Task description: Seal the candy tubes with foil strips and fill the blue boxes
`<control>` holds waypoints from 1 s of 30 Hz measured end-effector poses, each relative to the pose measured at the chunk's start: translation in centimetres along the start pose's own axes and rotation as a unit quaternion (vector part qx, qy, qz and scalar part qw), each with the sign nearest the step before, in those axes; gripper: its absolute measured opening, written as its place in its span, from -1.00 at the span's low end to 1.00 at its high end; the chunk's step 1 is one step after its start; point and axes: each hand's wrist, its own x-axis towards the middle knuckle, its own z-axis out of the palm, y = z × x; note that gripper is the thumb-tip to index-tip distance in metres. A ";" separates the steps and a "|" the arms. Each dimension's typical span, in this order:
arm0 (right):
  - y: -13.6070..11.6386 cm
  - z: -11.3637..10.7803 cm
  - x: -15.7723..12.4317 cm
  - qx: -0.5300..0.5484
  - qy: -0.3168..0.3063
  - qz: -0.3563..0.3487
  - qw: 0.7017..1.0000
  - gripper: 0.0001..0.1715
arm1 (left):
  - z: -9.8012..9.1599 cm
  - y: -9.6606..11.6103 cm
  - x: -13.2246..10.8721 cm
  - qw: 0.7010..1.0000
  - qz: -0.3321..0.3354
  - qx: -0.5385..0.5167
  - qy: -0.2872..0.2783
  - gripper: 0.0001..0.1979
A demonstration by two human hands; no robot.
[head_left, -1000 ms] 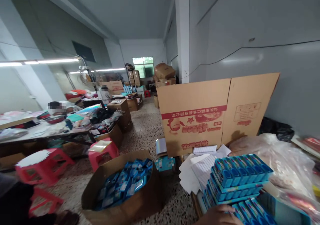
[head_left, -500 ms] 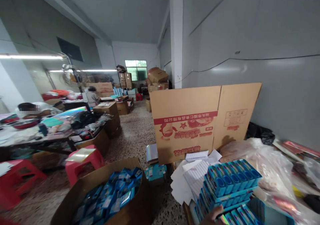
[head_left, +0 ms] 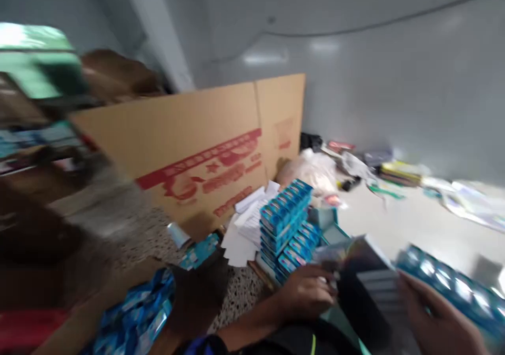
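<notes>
We note left hand (head_left: 305,292) grasping glossy packet (head_left: 339,255), right hand (head_left: 434,313) gripping blue blister strip (head_left: 450,284). Stacked blue boxes (head_left: 284,229) close by; elbow knock could topple them.

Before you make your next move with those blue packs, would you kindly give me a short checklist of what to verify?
1. Grip of the right hand on the row of blue packs: ok, fingers hold its edge.
2. Hold of the left hand on the shiny packet: cannot tell, blurred.
3. Pack labels: cannot tell, too blurred to read.
4. The stack of blue boxes: ok, rows line up.
5. The loose white paper: not ok, it lies against the stack.
6. The open carton of blue packets: ok, packets lie inside.
</notes>
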 end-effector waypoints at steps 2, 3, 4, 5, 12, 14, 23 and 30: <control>1.9 -1.9 -0.7 -0.038 0.090 0.110 0.989 -0.41 | 0.5 0.1 1.2 0.992 -0.055 -0.084 0.082 -0.88; 3.0 -2.6 -1.1 -0.053 0.124 0.138 0.981 -0.38 | 0.8 0.0 1.7 0.985 -0.088 -0.114 0.095 -0.89; 4.2 -3.1 -1.6 -0.064 0.149 0.156 0.974 -0.36 | 1.1 -0.2 2.1 0.978 -0.124 -0.138 0.099 -0.91; 5.7 -3.4 -2.2 -0.068 0.165 0.169 0.969 -0.36 | 1.5 -0.6 2.4 0.970 -0.160 -0.155 0.099 -0.91; 16.2 -2.0 -5.7 -0.026 0.008 0.280 0.960 -0.50 | 2.7 -5.0 2.5 0.902 -0.364 -0.216 0.087 -0.73; 16.9 -0.9 -5.1 -0.032 -0.024 0.275 0.961 -0.54 | 2.0 -6.2 2.4 0.890 -0.389 -0.228 0.073 -0.60; 1.5 6.5 -0.4 0.083 -0.089 0.010 0.993 -0.69 | -2.0 -6.3 2.6 0.878 -0.418 -0.231 -0.026 -0.28; -5.4 12.9 -0.6 0.279 -0.303 0.056 0.910 -0.81 | -2.2 -5.5 0.2 0.845 -0.432 -0.308 -0.073 -0.23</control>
